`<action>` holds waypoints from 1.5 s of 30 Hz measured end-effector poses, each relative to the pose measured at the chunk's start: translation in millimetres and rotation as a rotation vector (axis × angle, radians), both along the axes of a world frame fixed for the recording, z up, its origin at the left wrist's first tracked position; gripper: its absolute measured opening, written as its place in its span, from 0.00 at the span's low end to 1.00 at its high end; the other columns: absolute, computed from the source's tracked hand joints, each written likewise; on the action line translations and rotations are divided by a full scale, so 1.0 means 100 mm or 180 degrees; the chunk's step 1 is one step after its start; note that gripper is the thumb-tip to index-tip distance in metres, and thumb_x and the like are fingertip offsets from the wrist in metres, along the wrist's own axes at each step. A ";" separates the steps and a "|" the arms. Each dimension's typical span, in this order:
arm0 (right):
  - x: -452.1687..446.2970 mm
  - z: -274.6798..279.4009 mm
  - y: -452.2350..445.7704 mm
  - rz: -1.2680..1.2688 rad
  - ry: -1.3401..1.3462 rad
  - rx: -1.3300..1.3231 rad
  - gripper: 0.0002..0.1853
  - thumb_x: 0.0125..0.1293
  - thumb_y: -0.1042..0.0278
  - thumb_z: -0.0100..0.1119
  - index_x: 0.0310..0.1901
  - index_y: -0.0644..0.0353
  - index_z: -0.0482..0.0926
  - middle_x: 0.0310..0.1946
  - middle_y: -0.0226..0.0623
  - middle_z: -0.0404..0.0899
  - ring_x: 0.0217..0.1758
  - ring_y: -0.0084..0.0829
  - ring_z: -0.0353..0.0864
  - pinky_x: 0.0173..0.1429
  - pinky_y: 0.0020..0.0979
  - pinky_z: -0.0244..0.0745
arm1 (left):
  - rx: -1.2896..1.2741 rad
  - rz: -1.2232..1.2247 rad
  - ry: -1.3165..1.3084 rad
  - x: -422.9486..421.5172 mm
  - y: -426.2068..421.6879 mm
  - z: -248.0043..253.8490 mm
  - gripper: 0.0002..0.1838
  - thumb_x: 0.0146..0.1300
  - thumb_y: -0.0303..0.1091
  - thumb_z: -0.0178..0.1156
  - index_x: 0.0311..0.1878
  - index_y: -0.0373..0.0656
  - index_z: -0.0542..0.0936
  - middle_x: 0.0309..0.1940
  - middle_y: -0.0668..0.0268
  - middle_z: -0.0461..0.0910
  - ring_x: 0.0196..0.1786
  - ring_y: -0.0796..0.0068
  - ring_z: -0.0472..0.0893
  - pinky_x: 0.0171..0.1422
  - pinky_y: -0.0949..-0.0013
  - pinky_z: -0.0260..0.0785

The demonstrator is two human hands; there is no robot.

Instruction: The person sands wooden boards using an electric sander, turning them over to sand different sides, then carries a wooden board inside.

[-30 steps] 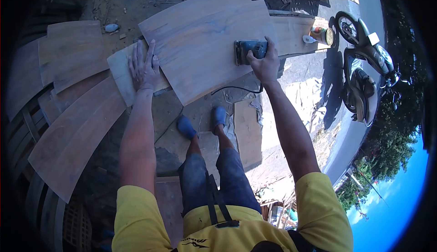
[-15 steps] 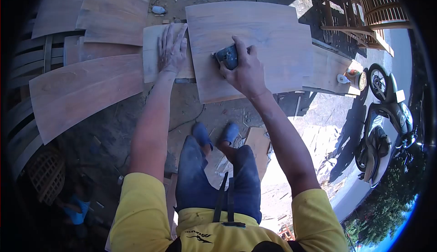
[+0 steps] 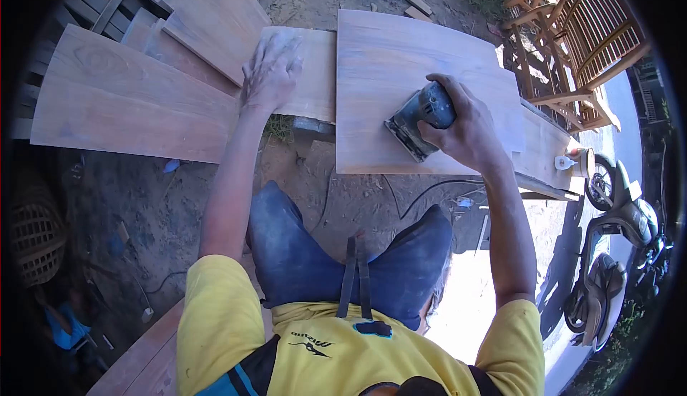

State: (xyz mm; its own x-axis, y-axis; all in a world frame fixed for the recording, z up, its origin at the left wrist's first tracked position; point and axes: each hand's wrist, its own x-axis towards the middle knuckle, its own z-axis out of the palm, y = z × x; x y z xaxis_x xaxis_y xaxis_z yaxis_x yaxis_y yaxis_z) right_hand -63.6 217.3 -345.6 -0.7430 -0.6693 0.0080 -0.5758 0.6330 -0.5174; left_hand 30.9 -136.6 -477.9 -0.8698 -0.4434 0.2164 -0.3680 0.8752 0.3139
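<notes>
Head view: the right hand [image 3: 470, 130] curls round the electric sander [image 3: 429, 110], partly hiding its housing, on the wooden panel [image 3: 386, 60]. The left hand [image 3: 270, 77], fingers slightly spread, rests on the pale board [image 3: 317, 74]. Upside-down lettering on the yellow shirt [image 3: 308, 371], small and blurred, resembles "Mizuno".

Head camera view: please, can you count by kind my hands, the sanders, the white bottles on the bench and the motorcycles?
Left hand and right hand: 2
Sander: 1
White bottle: 1
Motorcycle: 1
Total: 5
</notes>
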 end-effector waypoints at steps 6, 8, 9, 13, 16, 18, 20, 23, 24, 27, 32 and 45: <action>0.62 -0.19 -1.01 0.1279 0.0445 -0.0412 0.39 0.56 0.53 0.76 0.69 0.56 0.76 0.50 0.59 0.86 0.52 0.62 0.87 0.61 0.52 0.82 | -0.0010 -0.0116 0.0137 0.01 -0.19 -0.19 0.30 0.82 0.56 0.50 0.83 0.67 0.70 0.87 0.61 0.61 0.89 0.55 0.55 0.88 0.37 0.49; 0.68 -0.16 -0.97 0.1318 0.0495 -0.0359 0.39 0.56 0.52 0.76 0.70 0.55 0.76 0.50 0.60 0.86 0.53 0.62 0.87 0.62 0.52 0.82 | 0.0096 -0.0094 0.0004 0.07 -0.18 -0.12 0.31 0.81 0.57 0.50 0.83 0.65 0.70 0.87 0.59 0.61 0.89 0.55 0.55 0.88 0.37 0.49; 0.62 -0.13 -0.83 0.1198 0.0442 -0.0331 0.39 0.56 0.52 0.75 0.70 0.55 0.76 0.50 0.60 0.87 0.52 0.62 0.88 0.61 0.52 0.82 | 0.0075 -0.0123 0.0033 0.08 -0.17 -0.09 0.31 0.81 0.57 0.50 0.83 0.65 0.70 0.87 0.59 0.61 0.89 0.55 0.55 0.88 0.37 0.49; 0.25 -0.11 -0.15 0.0330 0.0743 -0.0205 0.39 0.58 0.49 0.75 0.68 0.56 0.75 0.46 0.59 0.89 0.51 0.61 0.89 0.59 0.52 0.83 | 0.0137 0.0014 -0.0010 0.01 -0.11 -0.04 0.31 0.81 0.56 0.51 0.83 0.64 0.71 0.86 0.59 0.61 0.89 0.54 0.56 0.88 0.36 0.49; 0.14 -0.07 -0.07 -0.0253 0.0381 0.0117 0.36 0.60 0.48 0.75 0.65 0.60 0.75 0.44 0.58 0.89 0.51 0.60 0.89 0.58 0.52 0.83 | 0.0149 0.0073 0.0001 0.01 -0.12 -0.08 0.31 0.81 0.56 0.52 0.83 0.63 0.72 0.86 0.59 0.62 0.89 0.55 0.56 0.88 0.35 0.49; 0.27 -0.05 -0.29 -0.0169 0.0423 -0.0008 0.33 0.61 0.49 0.74 0.59 0.66 0.76 0.45 0.62 0.88 0.52 0.62 0.88 0.59 0.52 0.83 | 0.0102 -0.0009 0.0066 -0.03 -0.21 -0.18 0.30 0.81 0.55 0.51 0.82 0.61 0.72 0.86 0.59 0.62 0.88 0.56 0.57 0.88 0.35 0.49; 0.44 -0.11 -0.50 0.0120 0.0343 -0.0059 0.36 0.61 0.46 0.74 0.62 0.63 0.75 0.46 0.63 0.86 0.52 0.63 0.87 0.60 0.52 0.81 | -0.0006 -0.0100 0.0016 -0.03 -0.17 -0.09 0.31 0.83 0.55 0.49 0.82 0.55 0.72 0.84 0.55 0.65 0.87 0.52 0.60 0.89 0.44 0.51; 0.56 -0.13 -0.42 0.0211 0.0395 0.0013 0.38 0.59 0.45 0.75 0.63 0.62 0.75 0.46 0.62 0.86 0.52 0.63 0.87 0.60 0.52 0.82 | 0.0100 -0.0244 -0.0019 -0.02 -0.30 -0.13 0.33 0.83 0.59 0.48 0.84 0.56 0.69 0.86 0.59 0.62 0.89 0.54 0.56 0.90 0.40 0.44; 0.56 -0.07 -0.29 0.0127 0.0241 0.0004 0.38 0.58 0.45 0.75 0.64 0.61 0.76 0.47 0.62 0.86 0.53 0.64 0.87 0.61 0.52 0.82 | 0.0152 -0.0296 -0.0040 0.00 -0.30 -0.14 0.35 0.82 0.61 0.48 0.86 0.58 0.66 0.87 0.62 0.60 0.90 0.55 0.54 0.91 0.35 0.39; 0.26 -0.18 0.24 -0.0233 0.0414 -0.0115 0.38 0.58 0.45 0.75 0.65 0.59 0.76 0.48 0.62 0.87 0.53 0.64 0.87 0.61 0.53 0.81 | 0.0164 -0.0500 0.0043 0.09 -0.01 -0.02 0.37 0.82 0.62 0.48 0.87 0.59 0.63 0.88 0.58 0.58 0.91 0.54 0.52 0.92 0.38 0.35; -0.51 -0.28 1.37 -0.1224 0.0529 -0.0095 0.45 0.57 0.43 0.77 0.70 0.62 0.73 0.53 0.58 0.88 0.58 0.56 0.89 0.65 0.49 0.82 | 0.0222 -0.1334 0.0106 -0.05 0.60 -0.11 0.37 0.81 0.59 0.49 0.88 0.62 0.61 0.90 0.54 0.52 0.91 0.51 0.49 0.92 0.38 0.37; -0.01 -0.17 0.55 -0.0575 0.0336 -0.0021 0.37 0.56 0.45 0.75 0.61 0.65 0.78 0.49 0.60 0.88 0.56 0.59 0.88 0.64 0.49 0.82 | 0.0179 -0.1425 -0.0012 -0.11 0.69 -0.08 0.31 0.83 0.48 0.47 0.87 0.63 0.64 0.91 0.56 0.48 0.92 0.50 0.47 0.93 0.43 0.38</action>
State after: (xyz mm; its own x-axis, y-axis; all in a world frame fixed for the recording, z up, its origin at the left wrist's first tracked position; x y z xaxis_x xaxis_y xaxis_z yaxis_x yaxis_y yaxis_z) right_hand -65.0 272.0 -362.6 -0.8457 -0.5250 0.0961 -0.5045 0.7276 -0.4648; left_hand 19.5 -67.6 -486.0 -0.9794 -0.0343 0.1991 0.0416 0.9301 0.3649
